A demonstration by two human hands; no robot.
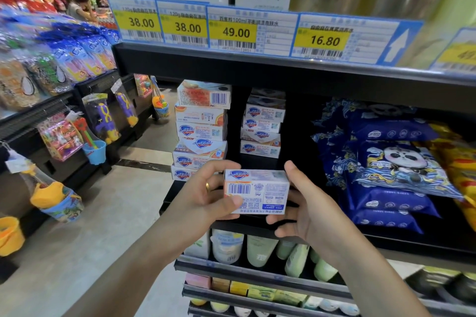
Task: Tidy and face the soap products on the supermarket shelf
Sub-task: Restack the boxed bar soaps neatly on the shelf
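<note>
Left hand (206, 197): thumb pressed on the near face of a soap box (256, 192), fingers curled over its top left corner; a ring shows on one finger. Right hand (300, 210): thumb up along the box's right end, fingers curled beneath. So both hands grip the one box, held in the air in front of the shelf edge (231, 225), just below the two soap stacks and touching neither.

Box in hand: white with orange trim. The Safeguard shield logo sits on the upper face; the near face shows a barcode and a small "P&G", both upside down, plus fine print too small to read. As held, the box is not faced.

Left stack (201, 131): several boxes, untidy. The top one shows its barcode side forward, the next is flipped, and the ones below sit skewed with Safeguard logos at differing angles. Right stack (262, 126): shorter, set further back, logos mostly forward, one box tilted.

Judgement: early to middle of the job. One box is out and being turned; both stacks are yet to be squared and faced, and the held box has yet to go back on the shelf.

Price tags (231, 29) on the shelf rail above read 38.00, 38.00, 49.00 and 16.80, with a white up-arrow beside the last, so they likely price goods on the shelf above. The Chinese text is partly legible: "120g" and "100ml".

To the right of the soap are blue packs (391, 162) with a panda picture. On the shelf below are pale green tubes (296, 257).
</note>
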